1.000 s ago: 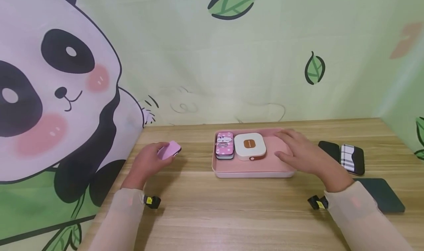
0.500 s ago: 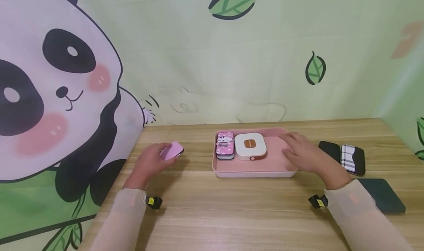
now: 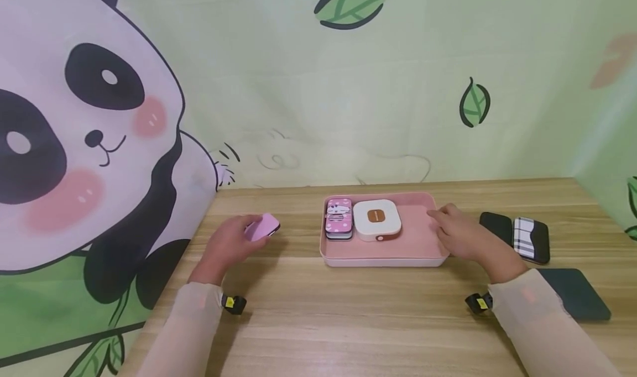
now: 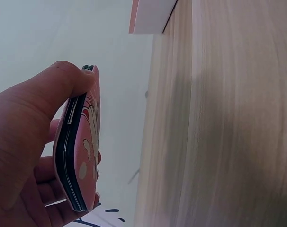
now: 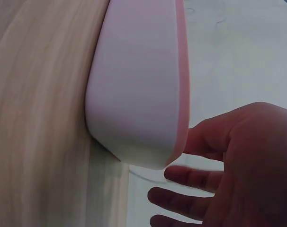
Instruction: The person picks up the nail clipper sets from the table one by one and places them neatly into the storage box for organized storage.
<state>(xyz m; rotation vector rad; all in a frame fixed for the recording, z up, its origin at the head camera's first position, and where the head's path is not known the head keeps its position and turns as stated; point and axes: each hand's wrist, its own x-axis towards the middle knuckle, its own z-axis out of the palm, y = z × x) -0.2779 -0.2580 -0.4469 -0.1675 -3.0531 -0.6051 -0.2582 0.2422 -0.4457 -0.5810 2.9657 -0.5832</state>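
Note:
My left hand (image 3: 229, 244) holds a small pink case (image 3: 262, 228) above the left part of the table. Its black edge and metal clasp show between thumb and fingers in the left wrist view. To the right lies a pink tray (image 3: 418, 239) with white outer walls. Inside are a pink cat-print case (image 3: 338, 215) lying on top of another case, and a white rounded-square box (image 3: 376, 219) with a brown label. My right hand (image 3: 463, 233) is at the tray's right rim; in the right wrist view its fingers are spread and loosely bent, with the thumb partly hidden behind the rim.
Right of the tray lie a black flat item (image 3: 497, 228) and a black piece with a plaid panel (image 3: 525, 237). A dark green flat item (image 3: 577, 293) lies nearer, partly behind the right sleeve. A panda-print cloth (image 3: 298, 89) hangs behind the wooden table (image 3: 348, 321).
My right hand has drawn back to the right, from over the tray's inside to its right rim. My left hand has shifted slightly right with the pink case.

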